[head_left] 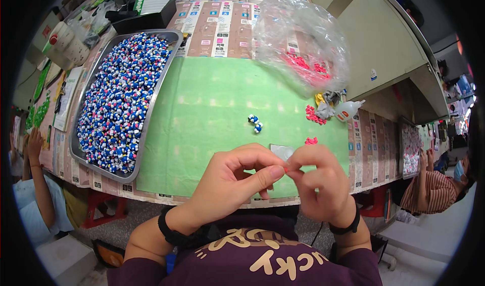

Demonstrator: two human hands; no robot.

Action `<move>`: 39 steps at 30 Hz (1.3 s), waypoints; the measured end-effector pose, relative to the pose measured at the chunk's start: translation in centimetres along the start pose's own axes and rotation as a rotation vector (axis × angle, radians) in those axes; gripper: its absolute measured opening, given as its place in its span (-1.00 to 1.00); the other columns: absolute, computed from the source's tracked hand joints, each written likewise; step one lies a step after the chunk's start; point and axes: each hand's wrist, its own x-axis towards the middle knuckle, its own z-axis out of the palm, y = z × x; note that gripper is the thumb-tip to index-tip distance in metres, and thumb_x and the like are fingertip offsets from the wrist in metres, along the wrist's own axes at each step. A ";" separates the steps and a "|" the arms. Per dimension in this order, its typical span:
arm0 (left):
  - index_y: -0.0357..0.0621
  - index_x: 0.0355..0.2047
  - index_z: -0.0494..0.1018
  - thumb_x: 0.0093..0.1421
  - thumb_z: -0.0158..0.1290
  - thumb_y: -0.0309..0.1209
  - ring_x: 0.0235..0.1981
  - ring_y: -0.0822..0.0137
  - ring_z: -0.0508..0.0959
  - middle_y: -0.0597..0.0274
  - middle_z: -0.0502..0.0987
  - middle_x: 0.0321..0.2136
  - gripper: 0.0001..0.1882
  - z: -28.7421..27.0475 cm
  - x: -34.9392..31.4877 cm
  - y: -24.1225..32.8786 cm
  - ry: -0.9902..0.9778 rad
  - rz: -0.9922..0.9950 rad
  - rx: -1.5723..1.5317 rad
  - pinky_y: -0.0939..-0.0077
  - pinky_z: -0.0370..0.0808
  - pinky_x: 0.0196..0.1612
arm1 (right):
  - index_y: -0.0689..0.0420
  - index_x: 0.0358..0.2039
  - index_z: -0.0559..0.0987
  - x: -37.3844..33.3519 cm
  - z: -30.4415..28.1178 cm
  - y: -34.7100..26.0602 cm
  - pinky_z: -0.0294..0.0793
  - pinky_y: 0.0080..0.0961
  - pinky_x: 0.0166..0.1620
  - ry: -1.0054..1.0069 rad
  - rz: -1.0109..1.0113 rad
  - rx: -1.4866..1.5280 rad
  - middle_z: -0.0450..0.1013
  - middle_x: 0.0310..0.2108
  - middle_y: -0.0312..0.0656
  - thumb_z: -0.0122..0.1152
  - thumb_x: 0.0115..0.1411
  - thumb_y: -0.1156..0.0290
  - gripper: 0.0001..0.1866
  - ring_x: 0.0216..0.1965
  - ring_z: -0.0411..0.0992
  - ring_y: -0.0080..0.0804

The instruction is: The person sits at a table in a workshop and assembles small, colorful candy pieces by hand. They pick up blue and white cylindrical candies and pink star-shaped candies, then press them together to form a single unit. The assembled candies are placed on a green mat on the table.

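Observation:
Just above the table's near edge, my left hand pinches a tiny pink piece between thumb and index finger. My right hand meets it there, its fingertips pressed together; whatever they grip is hidden. Beyond the fingertips lies a small pale grey piece, partly covered by my hands. A few blue-and-white pieces lie on the green sheet. To their right are a small heap of pink pieces and a larger pink heap.
A metal tray full of small blue, white and pink pieces stands left. A clear plastic bag with pink pieces lies at the back, near a white squeeze bottle and crumpled grey-yellow material. A cabinet borders the right. Other people sit either side.

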 end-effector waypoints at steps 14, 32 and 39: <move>-0.32 -0.19 0.43 0.13 0.14 -0.68 -0.18 0.35 0.61 0.01 0.57 -0.19 -0.77 -2.6 -0.9 0.7 0.207 0.139 0.101 0.52 0.58 -0.13 | 0.24 -0.40 0.33 0.4 -1.6 4.1 0.34 -0.25 -0.36 -0.349 0.491 -0.036 0.34 -0.49 -0.01 0.03 0.05 0.71 -0.87 -0.43 0.35 0.01; -0.34 -0.21 0.47 0.13 0.17 -0.68 -0.18 0.27 0.64 0.07 0.59 -0.22 -0.79 -1.4 -0.8 0.3 0.218 0.164 -0.093 0.49 0.61 -0.11 | 0.10 -0.38 0.23 2.8 0.7 -1.1 0.36 -0.57 -0.17 -0.008 0.456 0.346 0.38 -0.32 -0.17 0.16 0.16 0.72 -0.70 -0.29 0.35 -0.51; -0.33 -0.24 0.51 0.10 0.19 -0.71 -0.23 0.38 0.60 0.12 0.58 -0.25 -0.79 -0.4 -0.9 -0.1 0.250 0.279 0.074 0.56 0.56 -0.12 | 0.12 -0.37 0.31 2.3 1.7 -1.3 0.23 -0.42 -0.20 0.047 0.410 0.163 0.43 -0.39 -0.25 0.22 0.10 0.69 -0.73 -0.36 0.39 -0.38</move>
